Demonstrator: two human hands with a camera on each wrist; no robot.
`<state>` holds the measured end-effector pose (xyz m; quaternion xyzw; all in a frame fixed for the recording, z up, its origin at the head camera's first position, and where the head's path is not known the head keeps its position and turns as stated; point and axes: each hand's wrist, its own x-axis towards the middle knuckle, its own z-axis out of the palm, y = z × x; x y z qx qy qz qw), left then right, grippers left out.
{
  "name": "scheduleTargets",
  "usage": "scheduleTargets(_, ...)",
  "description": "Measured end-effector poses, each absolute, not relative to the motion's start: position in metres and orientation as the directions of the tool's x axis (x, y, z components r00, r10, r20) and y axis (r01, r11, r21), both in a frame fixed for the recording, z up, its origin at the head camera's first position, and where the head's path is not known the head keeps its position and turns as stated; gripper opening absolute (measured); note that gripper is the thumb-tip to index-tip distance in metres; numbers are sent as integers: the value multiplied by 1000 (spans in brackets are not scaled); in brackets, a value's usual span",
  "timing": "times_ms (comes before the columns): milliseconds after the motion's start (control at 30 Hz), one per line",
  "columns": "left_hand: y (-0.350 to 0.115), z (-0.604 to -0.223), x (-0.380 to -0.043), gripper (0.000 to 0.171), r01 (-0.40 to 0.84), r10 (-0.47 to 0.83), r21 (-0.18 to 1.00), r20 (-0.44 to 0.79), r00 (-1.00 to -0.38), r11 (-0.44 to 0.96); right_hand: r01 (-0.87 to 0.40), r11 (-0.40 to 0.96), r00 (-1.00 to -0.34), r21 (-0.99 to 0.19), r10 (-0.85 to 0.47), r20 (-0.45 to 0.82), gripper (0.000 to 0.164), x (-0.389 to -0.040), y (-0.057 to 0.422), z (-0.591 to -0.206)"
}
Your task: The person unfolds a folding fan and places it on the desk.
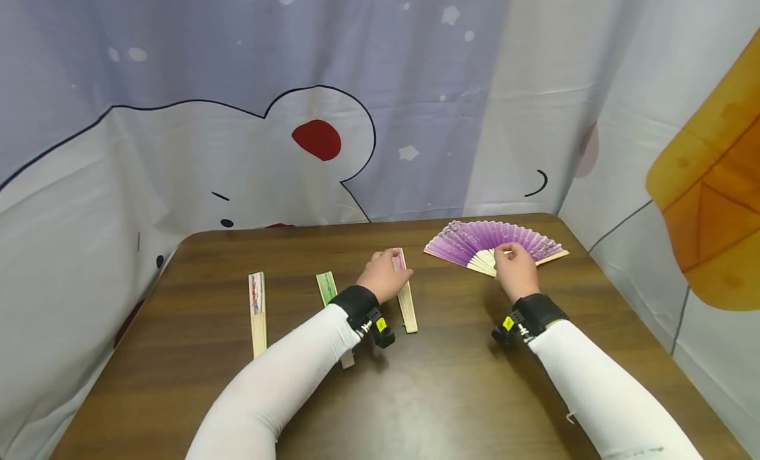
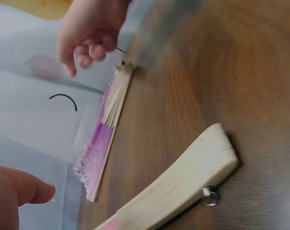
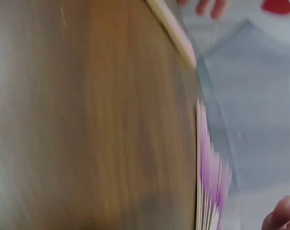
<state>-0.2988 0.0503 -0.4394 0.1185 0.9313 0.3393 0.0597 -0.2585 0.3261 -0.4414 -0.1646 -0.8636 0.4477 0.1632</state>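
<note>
An opened purple folding fan (image 1: 463, 241) with pale ribs lies at the table's back right. My right hand (image 1: 516, 273) hovers over its ribs with fingers loosely bent, and the left wrist view shows nothing in that hand. A folded pink fan (image 1: 408, 308) lies left of it, and my left hand (image 1: 382, 278) is just above its far end. In the left wrist view the thumb (image 2: 32, 188) is apart from the pink fan, whose shiny rivet (image 2: 210, 196) shows at the near end. The right wrist view is blurred.
Left of the pink fan lies a folded green fan (image 1: 327, 288), partly hidden by my left arm. Farther left is another folded fan (image 1: 257, 308) with a red and white pattern. The wooden table (image 1: 451, 381) ends at a printed curtain (image 1: 415, 103) behind it.
</note>
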Motion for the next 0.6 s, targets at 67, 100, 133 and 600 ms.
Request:
scheduleTargets(67,42,-440,-296,69,165,264,671,-47,-963,722,101,545,-918,-832,373,133,31,-256,309,-441)
scheduleTargets(100,39,-441,-295,69,155,269,684,-63,-961,713,88,536,-930,-840,345,123,29,-255,301,-440)
scheduleTargets(133,36,-442,-293,69,145,277,701,-78,-958,698,79,524,-943,-848,316,108,28,-254,293,-441)
scheduleTargets(600,30,-450,-252,77,-152,386,939,-269,-882,307,187,228,-979,-956,-41,-201,41,-225,209,-453)
